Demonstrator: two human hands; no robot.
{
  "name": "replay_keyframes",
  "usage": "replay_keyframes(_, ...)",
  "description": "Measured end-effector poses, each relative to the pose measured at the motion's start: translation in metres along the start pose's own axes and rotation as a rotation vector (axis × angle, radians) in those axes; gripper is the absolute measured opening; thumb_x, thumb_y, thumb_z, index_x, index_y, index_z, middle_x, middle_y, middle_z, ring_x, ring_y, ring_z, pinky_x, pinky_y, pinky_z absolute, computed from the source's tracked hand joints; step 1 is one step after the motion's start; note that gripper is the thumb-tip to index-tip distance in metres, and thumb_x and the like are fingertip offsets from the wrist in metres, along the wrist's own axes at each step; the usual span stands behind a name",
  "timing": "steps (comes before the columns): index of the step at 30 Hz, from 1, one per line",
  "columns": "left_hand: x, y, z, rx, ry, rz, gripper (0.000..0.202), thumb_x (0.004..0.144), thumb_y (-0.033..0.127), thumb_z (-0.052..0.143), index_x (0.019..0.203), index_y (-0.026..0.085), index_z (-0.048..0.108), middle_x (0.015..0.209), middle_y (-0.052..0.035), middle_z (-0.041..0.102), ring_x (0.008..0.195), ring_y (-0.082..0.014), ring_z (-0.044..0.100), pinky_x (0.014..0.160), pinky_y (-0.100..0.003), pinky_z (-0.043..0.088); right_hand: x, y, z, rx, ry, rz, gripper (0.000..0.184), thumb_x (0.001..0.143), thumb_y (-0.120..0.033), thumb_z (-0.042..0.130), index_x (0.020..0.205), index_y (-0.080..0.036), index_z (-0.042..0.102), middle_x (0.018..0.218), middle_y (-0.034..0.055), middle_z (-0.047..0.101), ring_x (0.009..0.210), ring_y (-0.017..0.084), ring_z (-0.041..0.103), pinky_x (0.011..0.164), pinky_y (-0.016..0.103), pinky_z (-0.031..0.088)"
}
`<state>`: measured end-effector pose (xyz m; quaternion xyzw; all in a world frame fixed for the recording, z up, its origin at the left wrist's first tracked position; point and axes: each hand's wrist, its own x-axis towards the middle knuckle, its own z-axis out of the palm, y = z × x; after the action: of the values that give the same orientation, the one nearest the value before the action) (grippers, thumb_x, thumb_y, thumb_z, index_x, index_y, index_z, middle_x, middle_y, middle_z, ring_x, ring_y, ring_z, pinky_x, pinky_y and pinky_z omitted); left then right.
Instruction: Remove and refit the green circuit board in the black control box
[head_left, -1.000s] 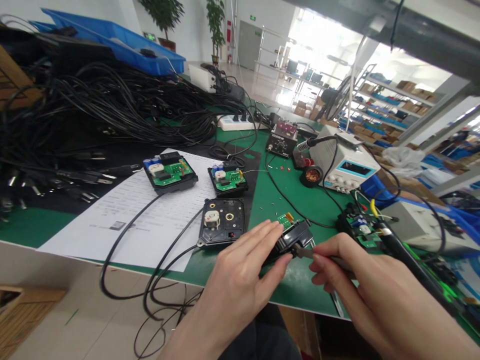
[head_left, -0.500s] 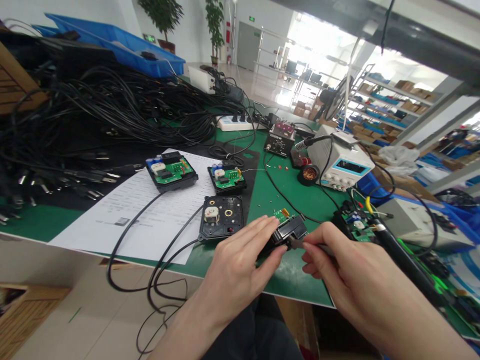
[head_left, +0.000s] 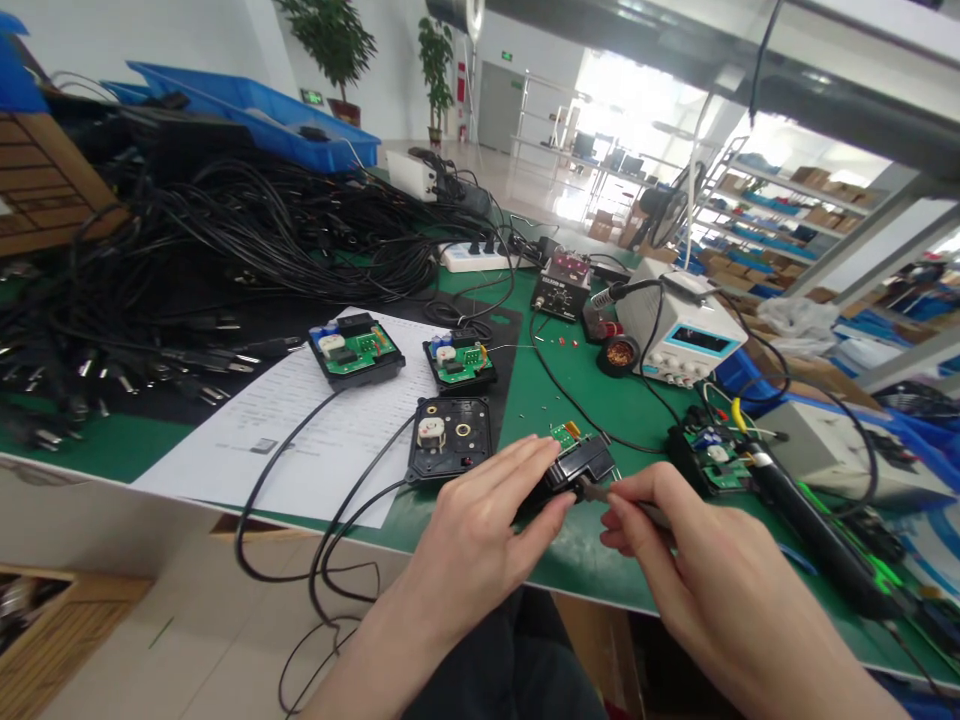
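Observation:
My left hand point(head_left: 487, 520) grips a black plastic housing point(head_left: 581, 462) with a small green circuit board point(head_left: 562, 434) showing at its top, held tilted over the green mat point(head_left: 577, 395). My right hand point(head_left: 675, 545) pinches a thin metal tool point(head_left: 592, 491), likely tweezers, whose tip touches the housing's lower right edge. Just left of my hands lies an open black housing point(head_left: 450, 438) with a white round part and a black cord.
Two more open housings with green boards point(head_left: 356, 350) point(head_left: 459, 362) lie on a printed sheet point(head_left: 300, 420). A big heap of black cables point(head_left: 187, 260) fills the left. A soldering station point(head_left: 561, 285), power supply point(head_left: 686, 325), another board point(head_left: 709, 460) and black handle point(head_left: 810, 525) stand right.
The view has shifted slightly right and up. My right hand has drawn closer to the housing, with the tool tip staying at its edge. My left hand keeps its grip.

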<state>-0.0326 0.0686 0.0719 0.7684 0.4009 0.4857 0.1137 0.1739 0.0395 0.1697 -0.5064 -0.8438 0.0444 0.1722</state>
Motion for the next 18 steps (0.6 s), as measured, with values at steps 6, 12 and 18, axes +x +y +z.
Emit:
replay_keyframes(6,0.001,0.000,0.001,-0.016,0.007,0.009,0.046,0.100,0.022,0.072,0.144,0.014,0.061,0.143,-0.0060,0.070,0.136,-0.0178,0.064,0.121,-0.030,0.051,-0.015,0.000,0.014,0.033,0.090,0.079,0.014,0.115,-0.039,0.042,0.112,-0.030,0.053,0.082,-0.0089,0.079,0.064,0.016,0.079,0.050,0.022,0.057)
replay_keyframes(12,0.001,-0.002,0.000,-0.005,0.009,-0.008,0.048,0.098,0.021,0.074,0.144,0.014,0.061,0.144,-0.0064,0.070,0.136,-0.0183,0.065,0.121,-0.030,0.051,-0.040,-0.001,0.054,-0.041,0.268,0.143,0.027,0.114,-0.048,0.043,0.117,-0.026,0.057,0.089,-0.0017,0.083,0.073,0.020,0.081,0.060,0.024,0.064)
replay_keyframes(18,0.002,-0.003,-0.001,-0.014,-0.003,-0.004,0.049,0.098,0.019,0.074,0.145,0.014,0.060,0.146,-0.0055,0.068,0.138,-0.0172,0.063,0.123,-0.029,0.049,-0.053,0.004,0.071,-0.058,0.398,0.180,0.022,0.112,-0.040,0.051,0.117,-0.023,0.064,0.092,0.0046,0.083,0.079,0.023,0.082,0.066,0.025,0.067)
